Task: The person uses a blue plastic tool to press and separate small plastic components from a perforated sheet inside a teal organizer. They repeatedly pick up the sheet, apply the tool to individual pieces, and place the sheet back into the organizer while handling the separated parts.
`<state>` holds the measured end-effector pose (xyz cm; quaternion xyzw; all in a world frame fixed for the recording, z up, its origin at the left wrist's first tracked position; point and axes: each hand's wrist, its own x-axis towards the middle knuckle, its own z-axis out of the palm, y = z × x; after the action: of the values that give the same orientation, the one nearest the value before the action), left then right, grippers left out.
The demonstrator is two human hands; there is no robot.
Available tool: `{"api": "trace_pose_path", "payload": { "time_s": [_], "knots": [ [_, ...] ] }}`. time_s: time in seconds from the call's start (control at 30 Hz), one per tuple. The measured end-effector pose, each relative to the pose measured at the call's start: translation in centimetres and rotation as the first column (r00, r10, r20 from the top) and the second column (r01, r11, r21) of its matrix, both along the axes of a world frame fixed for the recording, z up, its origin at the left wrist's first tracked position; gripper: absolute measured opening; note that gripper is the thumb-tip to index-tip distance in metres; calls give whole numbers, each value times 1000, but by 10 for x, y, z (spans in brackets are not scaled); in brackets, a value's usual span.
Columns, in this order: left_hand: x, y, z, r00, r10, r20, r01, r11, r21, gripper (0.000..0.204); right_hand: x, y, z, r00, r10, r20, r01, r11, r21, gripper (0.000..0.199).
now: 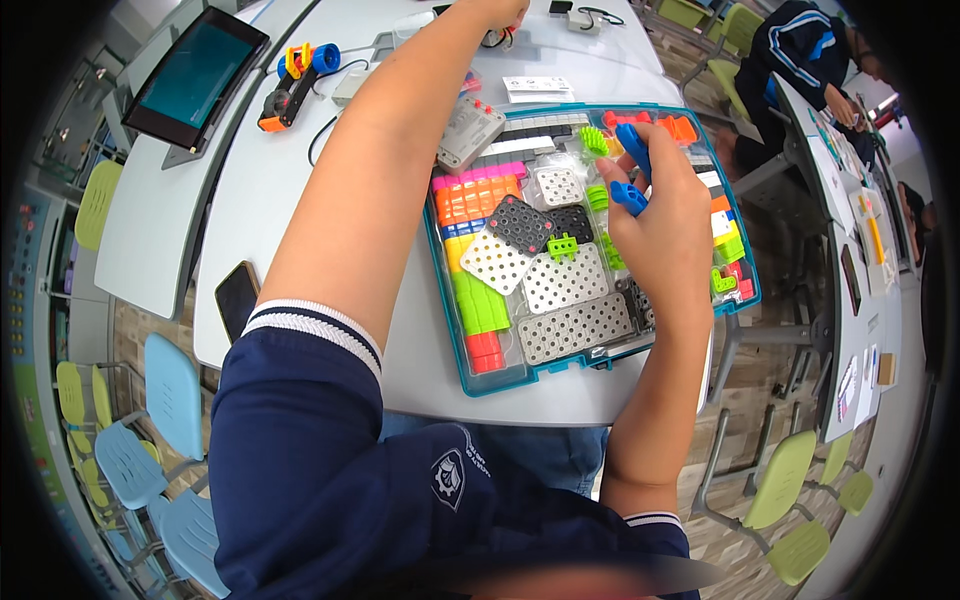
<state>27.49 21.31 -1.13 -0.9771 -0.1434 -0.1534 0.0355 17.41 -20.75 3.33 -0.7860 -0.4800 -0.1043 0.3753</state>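
My right hand (668, 205) is above the right part of a teal-edged parts case (474, 384), its fingers closed round a blue two-pronged plastic tool (630, 196). Beneath it in the case lie bright green pieces (594, 141) and orange-red pieces (680, 130). Perforated white plates (565, 280) and a dark grey plate (520, 224) rest in the middle, with a small green connector (562, 247) on top. My left arm stretches across the table, and my left hand (495, 12) is at the top edge, near some wires. Its fingers are partly cut off, so their grip is unclear.
A grey box with red buttons (470, 135) leans over the case's far left corner. Further left are a blue, yellow and orange built model (298, 85), a tablet on a stand (197, 80) and a phone (237, 300). Another person (800, 60) sits at the right-hand table.
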Motion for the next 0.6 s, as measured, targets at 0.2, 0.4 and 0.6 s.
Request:
{"api": "trace_pose_path", "payload": {
  "time_s": [0.2, 0.4, 0.6],
  "knots": [
    [6, -4, 4, 992, 58, -114, -47, 994, 101, 11, -1, 0, 0, 1000, -1, 1, 1, 1000, -4, 38],
    [10, -7, 7, 983, 87, -162, -54, 979, 196, 17, -3, 0, 2, 1000, 11, 20, -11, 1000, -8, 37],
    [7, -11, 3, 996, 41, -80, -21, 972, 234, 16, -3, 0, 1, 1000, 18, 3, -18, 1000, -25, 35]
  ]
}}
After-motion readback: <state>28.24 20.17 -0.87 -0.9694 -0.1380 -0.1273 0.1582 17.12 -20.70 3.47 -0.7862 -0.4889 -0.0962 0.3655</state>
